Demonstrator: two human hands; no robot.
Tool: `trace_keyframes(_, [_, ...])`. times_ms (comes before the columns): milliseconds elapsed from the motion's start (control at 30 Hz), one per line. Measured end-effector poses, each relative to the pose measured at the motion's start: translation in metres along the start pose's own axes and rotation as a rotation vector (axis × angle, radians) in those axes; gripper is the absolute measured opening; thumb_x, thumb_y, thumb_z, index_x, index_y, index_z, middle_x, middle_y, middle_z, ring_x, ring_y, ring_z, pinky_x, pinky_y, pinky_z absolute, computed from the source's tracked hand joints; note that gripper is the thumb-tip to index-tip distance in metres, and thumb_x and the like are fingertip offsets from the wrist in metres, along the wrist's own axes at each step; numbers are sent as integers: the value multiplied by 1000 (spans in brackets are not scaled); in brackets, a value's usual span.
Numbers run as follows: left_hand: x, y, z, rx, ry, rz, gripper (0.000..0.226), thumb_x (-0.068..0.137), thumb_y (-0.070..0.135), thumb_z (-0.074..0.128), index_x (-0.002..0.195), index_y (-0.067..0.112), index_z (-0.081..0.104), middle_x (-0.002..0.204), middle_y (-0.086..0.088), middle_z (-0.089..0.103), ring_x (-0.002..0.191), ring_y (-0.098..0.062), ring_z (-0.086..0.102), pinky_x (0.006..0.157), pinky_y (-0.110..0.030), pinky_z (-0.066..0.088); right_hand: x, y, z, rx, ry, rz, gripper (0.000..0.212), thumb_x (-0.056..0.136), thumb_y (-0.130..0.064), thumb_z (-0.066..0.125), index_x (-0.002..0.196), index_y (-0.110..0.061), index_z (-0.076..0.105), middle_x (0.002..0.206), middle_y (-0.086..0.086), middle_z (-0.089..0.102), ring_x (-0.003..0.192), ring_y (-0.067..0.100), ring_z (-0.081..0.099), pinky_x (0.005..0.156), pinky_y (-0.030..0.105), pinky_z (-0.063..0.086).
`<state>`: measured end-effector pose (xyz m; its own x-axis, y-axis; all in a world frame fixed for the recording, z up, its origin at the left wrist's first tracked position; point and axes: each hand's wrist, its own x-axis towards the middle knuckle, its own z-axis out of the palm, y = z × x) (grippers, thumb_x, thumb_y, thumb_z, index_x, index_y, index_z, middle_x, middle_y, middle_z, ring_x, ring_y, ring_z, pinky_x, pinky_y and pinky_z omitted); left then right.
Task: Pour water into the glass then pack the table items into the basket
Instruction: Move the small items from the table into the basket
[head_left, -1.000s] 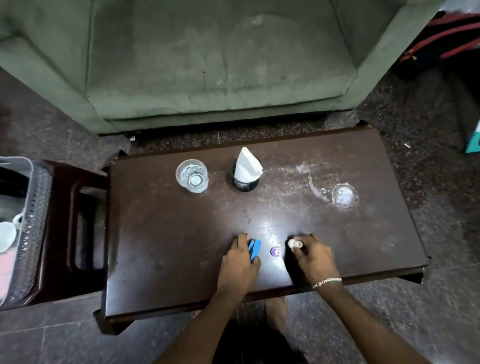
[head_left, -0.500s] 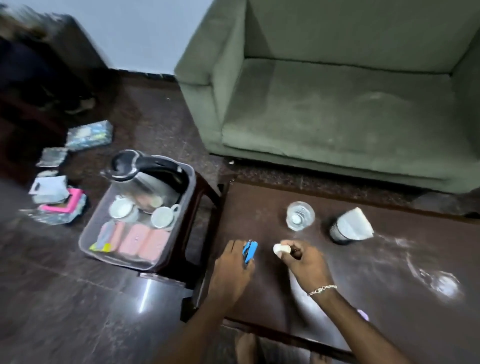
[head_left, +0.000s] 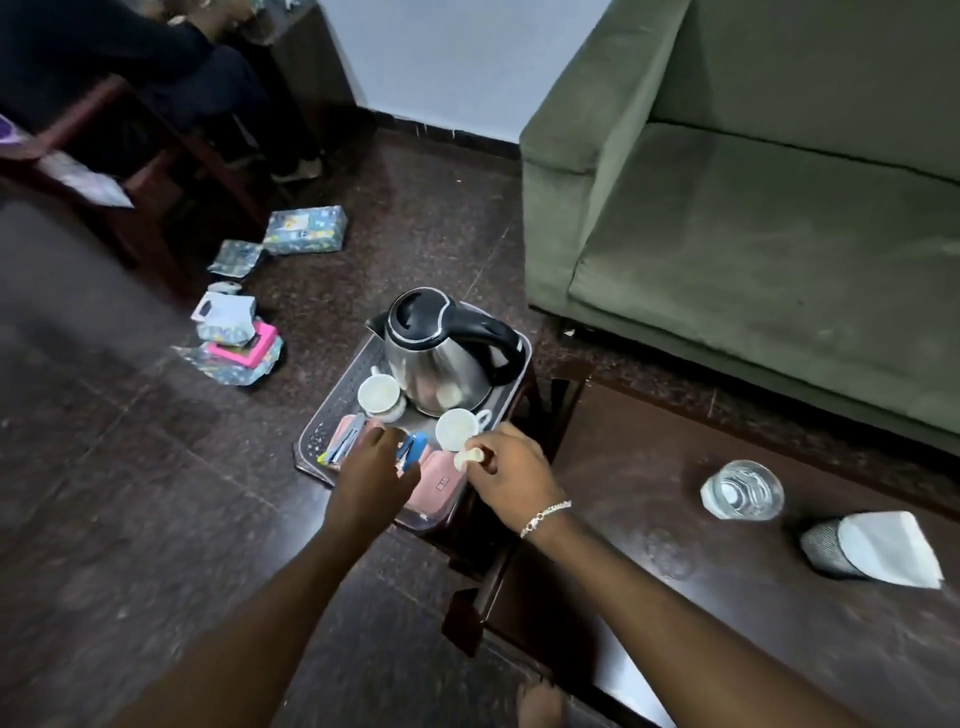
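Blue packets (head_left: 414, 448) pinched in left hand (head_left: 371, 480), small white sachet (head_left: 467, 459) pinched in right hand (head_left: 511, 475), both over grey basket (head_left: 311, 441) holding kettle (head_left: 441, 353), 2 cups. Water glass (head_left: 742, 490) on table (head_left: 727, 623).

A single head-worn wide-angle camera looks forward and steeply down from above the person's forearms. It faces the basket (head_left: 511, 340) at frame centre, close below, with the left hand (head_left: 371, 480) and right hand (head_left: 511, 475) over its near edge. The table (head_left: 727, 597) fills the lower right — the sofa (head_left: 753, 234) the upper right.
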<state>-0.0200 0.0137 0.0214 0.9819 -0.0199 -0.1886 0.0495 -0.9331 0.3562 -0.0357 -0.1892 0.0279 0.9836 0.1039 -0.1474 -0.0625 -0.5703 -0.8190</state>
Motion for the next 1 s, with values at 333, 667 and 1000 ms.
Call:
trace_keyframes(333, [21,-40,14,138,-36,18,29,89,31,68,101,5,62,102,-20,68,92,-44,67,71,-47,52,34,-9,73,-443,-169,-67,25,83,-23,62,101,-7,65,107,14,65,103,36,58,81,42,48])
trace_keyframes(667, [15,-41,11,131,-38,-1,44,81,33,74,113,5,61,108,-19,65,95,-44,66,76,-47,55,25,10,80,-456,-125,-42,25,84,-30,62,103,-14,64,108,6,61,105,31,56,72,40,30])
trace_keyframes(1000, [-22,55,47,-27,107,380,40,90,41,59,119,14,58,109,-5,55,95,-29,59,72,-41,53,-66,82,-15,-277,145,53,37,87,-34,68,121,-20,65,108,-1,58,105,22,57,86,44,46])
